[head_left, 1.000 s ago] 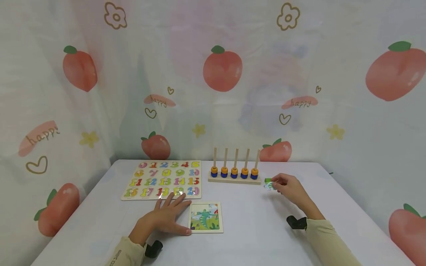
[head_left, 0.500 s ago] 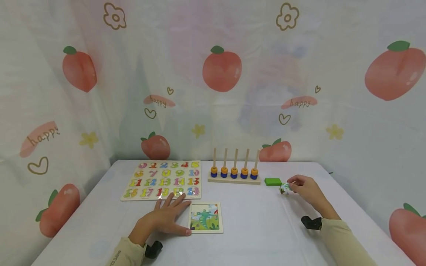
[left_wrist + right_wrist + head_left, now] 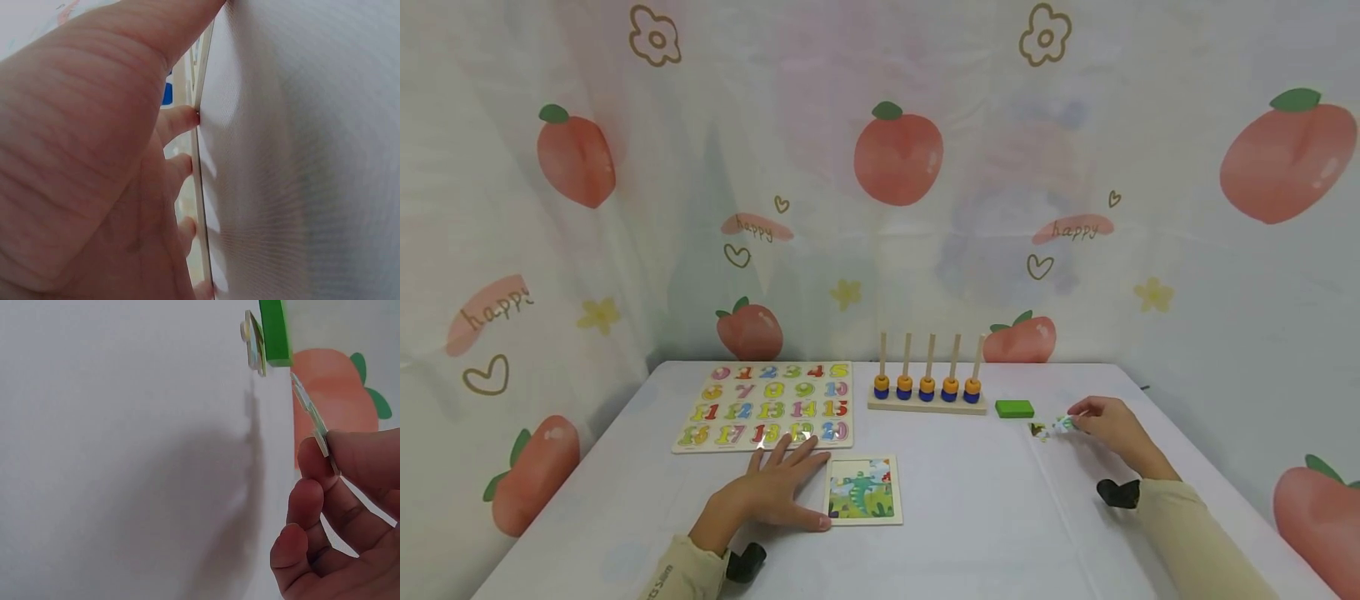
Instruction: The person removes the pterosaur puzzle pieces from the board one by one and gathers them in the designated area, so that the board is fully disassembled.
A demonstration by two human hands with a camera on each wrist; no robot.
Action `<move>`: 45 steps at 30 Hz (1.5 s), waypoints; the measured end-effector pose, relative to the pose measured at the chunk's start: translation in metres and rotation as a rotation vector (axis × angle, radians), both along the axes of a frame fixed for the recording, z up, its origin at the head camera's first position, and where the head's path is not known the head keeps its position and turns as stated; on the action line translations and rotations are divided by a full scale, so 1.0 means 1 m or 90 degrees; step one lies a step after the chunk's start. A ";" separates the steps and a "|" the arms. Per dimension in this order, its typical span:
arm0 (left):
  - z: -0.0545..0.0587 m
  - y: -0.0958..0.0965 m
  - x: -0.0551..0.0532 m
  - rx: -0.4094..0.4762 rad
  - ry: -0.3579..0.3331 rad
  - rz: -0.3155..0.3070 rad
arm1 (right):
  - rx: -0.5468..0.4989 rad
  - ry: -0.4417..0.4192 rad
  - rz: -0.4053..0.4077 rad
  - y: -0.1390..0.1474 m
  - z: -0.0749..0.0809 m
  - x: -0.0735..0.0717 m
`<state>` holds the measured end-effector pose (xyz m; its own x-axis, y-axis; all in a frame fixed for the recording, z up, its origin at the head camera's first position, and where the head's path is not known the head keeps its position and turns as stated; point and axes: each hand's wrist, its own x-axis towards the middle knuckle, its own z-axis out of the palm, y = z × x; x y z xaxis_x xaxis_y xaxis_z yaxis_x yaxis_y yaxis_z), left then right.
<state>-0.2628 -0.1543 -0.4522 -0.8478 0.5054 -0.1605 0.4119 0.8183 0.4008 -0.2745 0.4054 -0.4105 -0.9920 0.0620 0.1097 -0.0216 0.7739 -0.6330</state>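
My right hand [image 3: 1112,429] pinches a small jigsaw piece [image 3: 310,412] between thumb and index finger, tilted above the table. A second jigsaw piece [image 3: 1038,430] lies on the table just left of it, beside a green block [image 3: 1015,409]. My left hand [image 3: 775,492] lies with spread, straight fingers. Its thumb and index fingertip touch the left edge of a framed dinosaur jigsaw [image 3: 862,492], and its other fingertips reach the lower edge of the number board [image 3: 767,407]. A pale gap shows at the top left of the dinosaur picture.
A wooden counting rack [image 3: 927,407] with several upright pegs, each carrying orange and blue beads, stands at the back middle. A white cloth [image 3: 970,542] covers the table. Behind it hangs a peach-patterned curtain [image 3: 898,158].
My right hand has moved to the right with the jigsaw piece, uncovering the green block and the second piece on the table. The left hand has stayed in place.
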 end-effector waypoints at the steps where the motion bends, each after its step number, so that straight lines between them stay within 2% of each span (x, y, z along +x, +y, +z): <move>1: 0.000 0.000 0.000 0.000 0.001 0.000 | 0.000 -0.002 0.006 0.002 -0.001 -0.001; 8: 0.004 0.001 0.002 -0.014 -0.012 -0.002 | -0.027 -0.044 0.006 0.008 -0.008 -0.006; 14: 0.014 0.004 0.009 -0.025 -0.010 0.005 | 0.011 -0.040 -0.002 0.005 -0.011 -0.011; 22: 0.012 0.003 0.007 -0.017 -0.006 0.004 | 0.059 -0.035 -0.003 0.002 -0.013 -0.018; 24: 0.013 0.003 0.007 -0.018 -0.006 0.006 | 0.062 -0.041 -0.008 0.002 -0.014 -0.019; 28: 0.009 0.002 0.005 -0.016 0.000 0.005 | 0.056 -0.057 -0.022 0.002 -0.014 -0.021; 34: 0.004 0.000 0.003 -0.009 0.001 0.009 | 0.019 -0.048 -0.025 -0.009 -0.007 -0.025; 38: 0.004 -0.001 0.003 -0.002 0.003 0.008 | -0.001 -0.029 0.004 -0.026 0.002 -0.025; 41: 0.007 -0.001 0.004 0.003 0.003 0.001 | -0.017 -0.022 0.022 -0.041 0.009 -0.023; 45: 0.017 0.003 0.011 -0.011 -0.009 0.009 | -0.039 -0.013 0.050 -0.056 0.013 -0.021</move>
<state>-0.2520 -0.1511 -0.4350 -0.8524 0.4904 -0.1814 0.3946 0.8309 0.3922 -0.2954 0.3495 -0.3972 -0.9960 -0.0093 0.0884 -0.0671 0.7303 -0.6798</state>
